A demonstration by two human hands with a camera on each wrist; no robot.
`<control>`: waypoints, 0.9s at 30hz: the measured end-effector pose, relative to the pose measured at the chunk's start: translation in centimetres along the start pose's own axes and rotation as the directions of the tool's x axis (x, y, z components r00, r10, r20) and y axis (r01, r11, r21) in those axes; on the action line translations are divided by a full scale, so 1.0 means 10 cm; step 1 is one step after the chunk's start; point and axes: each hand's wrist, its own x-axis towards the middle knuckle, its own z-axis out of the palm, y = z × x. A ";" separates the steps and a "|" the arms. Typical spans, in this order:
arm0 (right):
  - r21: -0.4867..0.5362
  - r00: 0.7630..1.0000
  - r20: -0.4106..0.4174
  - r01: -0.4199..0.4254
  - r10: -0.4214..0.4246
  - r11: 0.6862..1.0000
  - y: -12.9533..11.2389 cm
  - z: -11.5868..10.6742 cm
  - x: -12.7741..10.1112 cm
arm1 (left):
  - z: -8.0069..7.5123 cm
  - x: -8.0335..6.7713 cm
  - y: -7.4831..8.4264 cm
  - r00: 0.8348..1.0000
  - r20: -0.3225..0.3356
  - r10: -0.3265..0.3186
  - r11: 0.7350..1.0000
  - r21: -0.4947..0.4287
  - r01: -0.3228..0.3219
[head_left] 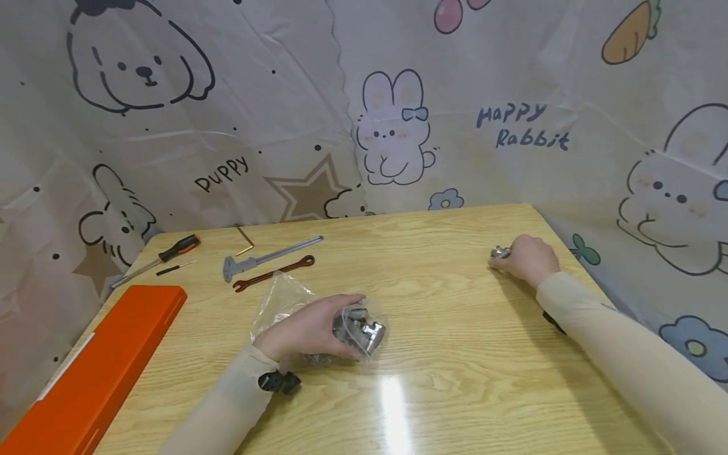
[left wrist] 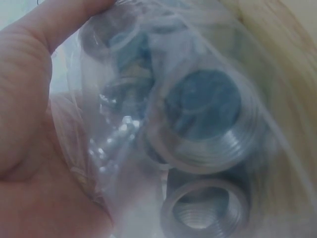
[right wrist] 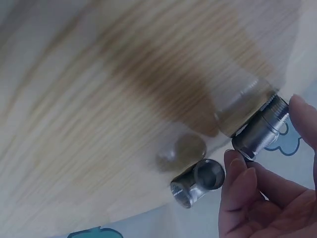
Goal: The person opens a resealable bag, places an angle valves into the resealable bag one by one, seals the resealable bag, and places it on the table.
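My left hand point(head_left: 313, 325) grips a clear plastic bag point(head_left: 279, 300) over the middle of the table. Several silvery threaded pipe fittings point(head_left: 370, 335) show through the plastic, and their round threaded openings fill much of the left wrist view. At the table's far right, my right hand point(head_left: 531, 259) pinches a short metal pipe fitting point(right wrist: 260, 129) with a threaded end between thumb and fingers. Close beside those fingers stands a shiny tee-shaped pipe fitting point(right wrist: 195, 182) near the table's edge.
An orange case point(head_left: 114, 354) lies along the table's left side. Behind it are a screwdriver point(head_left: 170, 251), a small thin screwdriver point(head_left: 173, 268), a hex key point(head_left: 246, 241), a caliper point(head_left: 267, 256) and a wrench point(head_left: 275, 273). A printed cloth point(head_left: 273, 95) hangs behind the wooden table point(head_left: 455, 392).
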 end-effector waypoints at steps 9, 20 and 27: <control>0.074 0.992 -0.024 0.126 -0.124 0.989 -0.13 0.06 -0.06 | -0.01 0.00 0.02 1.000 0.004 -0.004 1.000 0.009 0.004; 0.329 0.874 0.083 0.429 -0.478 0.841 -1.10 0.22 -0.85 | -0.04 0.00 0.03 1.000 -0.009 0.005 1.000 0.003 -0.005; 0.438 0.798 0.096 0.503 -0.595 0.746 -1.69 0.51 -1.02 | -0.02 0.01 0.03 1.000 -0.003 0.015 0.999 -0.031 -0.015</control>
